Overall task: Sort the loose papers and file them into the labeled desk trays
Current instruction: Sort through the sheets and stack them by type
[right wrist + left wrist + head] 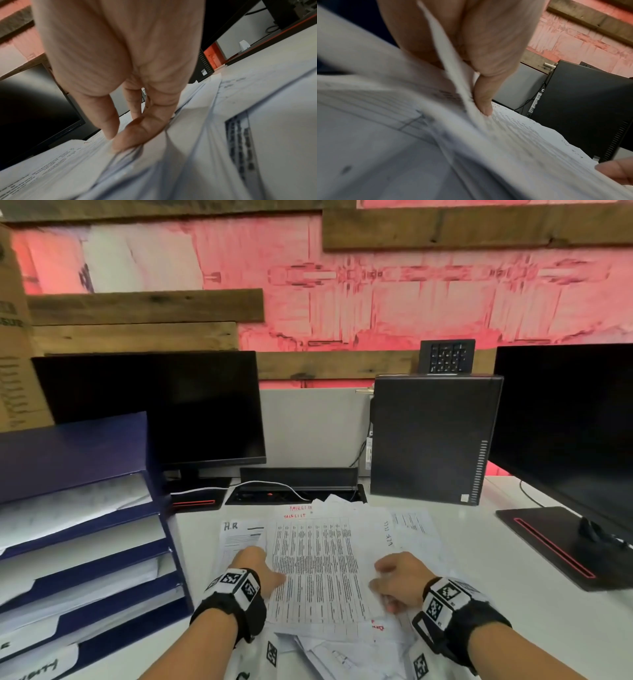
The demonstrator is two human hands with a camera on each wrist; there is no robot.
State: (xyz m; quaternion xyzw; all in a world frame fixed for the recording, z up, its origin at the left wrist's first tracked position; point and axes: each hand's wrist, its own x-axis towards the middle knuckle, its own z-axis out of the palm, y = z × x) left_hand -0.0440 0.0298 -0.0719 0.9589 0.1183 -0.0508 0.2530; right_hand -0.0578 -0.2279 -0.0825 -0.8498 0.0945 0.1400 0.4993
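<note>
A heap of loose papers [346, 642] lies mid-desk. On top is a printed table sheet [315, 563] with a red handwritten heading. My left hand [263, 570] pinches its left edge. In the left wrist view the thumb [483, 102] presses on top and the paper's edge [447, 56] runs up between thumb and fingers. My right hand [390, 580] pinches the right edge. The right wrist view shows thumb [137, 134] and forefinger [106, 121] closed on sheet edges [56, 162]. A sheet marked "H.R" [236, 530] lies under the left side. Blue stacked desk trays [113, 529] holding papers stand at left.
A dark monitor [154, 412] stands behind the trays and a black computer tower [431, 440] behind the pile. A second monitor [568, 419] with a wide flat base [544, 542] is at right. A cable box [294, 491] sits beyond the papers, a cardboard box [13, 354] far left.
</note>
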